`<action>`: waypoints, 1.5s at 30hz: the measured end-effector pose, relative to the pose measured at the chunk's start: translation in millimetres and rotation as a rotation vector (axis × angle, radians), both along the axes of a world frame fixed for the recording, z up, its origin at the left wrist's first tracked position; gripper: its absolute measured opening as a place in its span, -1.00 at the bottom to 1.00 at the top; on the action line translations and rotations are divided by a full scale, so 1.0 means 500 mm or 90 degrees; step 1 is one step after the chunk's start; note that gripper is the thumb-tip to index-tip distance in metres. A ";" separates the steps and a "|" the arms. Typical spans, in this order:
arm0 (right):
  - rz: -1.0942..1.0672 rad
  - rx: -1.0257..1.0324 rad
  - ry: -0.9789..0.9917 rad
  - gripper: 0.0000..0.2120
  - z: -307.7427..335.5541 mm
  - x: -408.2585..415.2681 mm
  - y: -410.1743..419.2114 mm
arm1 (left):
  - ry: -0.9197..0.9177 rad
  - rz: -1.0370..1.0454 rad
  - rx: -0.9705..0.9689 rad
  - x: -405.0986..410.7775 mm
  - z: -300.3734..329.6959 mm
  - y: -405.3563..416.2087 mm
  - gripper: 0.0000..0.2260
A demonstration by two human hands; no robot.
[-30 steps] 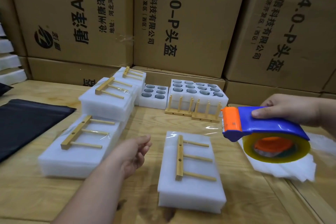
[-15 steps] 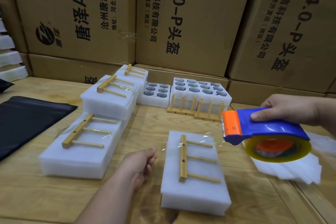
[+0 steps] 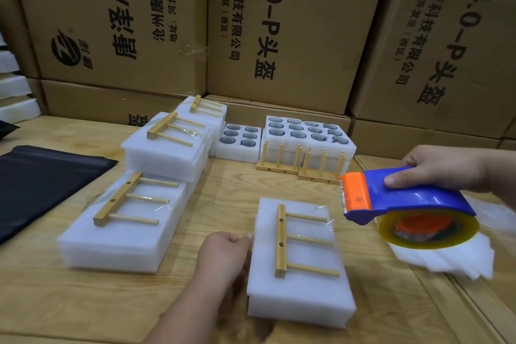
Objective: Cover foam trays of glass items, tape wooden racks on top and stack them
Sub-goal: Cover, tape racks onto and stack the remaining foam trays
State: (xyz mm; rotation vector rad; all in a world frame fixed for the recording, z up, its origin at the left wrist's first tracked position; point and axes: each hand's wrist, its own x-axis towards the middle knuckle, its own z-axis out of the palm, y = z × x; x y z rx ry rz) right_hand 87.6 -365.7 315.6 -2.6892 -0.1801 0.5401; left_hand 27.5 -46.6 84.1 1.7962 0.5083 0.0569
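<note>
Foam tray (image 3: 300, 292) ran lengthwise toward the desk's near edge; left hand (image 3: 223, 255) gripped its left side; right hand (image 3: 444, 170) held the tape dispenser (image 3: 402, 198) beyond its right.

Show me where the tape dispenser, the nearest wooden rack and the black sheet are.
tape dispenser (image 3: 413, 195): head view, blue body.
nearest wooden rack (image 3: 281, 240): head view, long base bar.
black sheet (image 3: 42, 184): head view, middle.

— What kind of place?
— Warehouse / packing area, prob. Big printed cartons (image 3: 282, 28) stacked wall-high behind a plain wood bench (image 3: 83, 304).
— Anything else?
— Foam trays (image 3: 310, 131) w/ glass items, foam sheets (image 3: 446, 260), tape gun (image 3: 405, 201), black bags (image 3: 42, 184). All packing gear.
</note>
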 end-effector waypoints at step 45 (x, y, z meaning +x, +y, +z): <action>0.009 0.000 0.010 -0.34 -0.033 0.012 -0.034 | -0.211 -0.157 -0.127 -0.100 0.045 -0.077 -0.12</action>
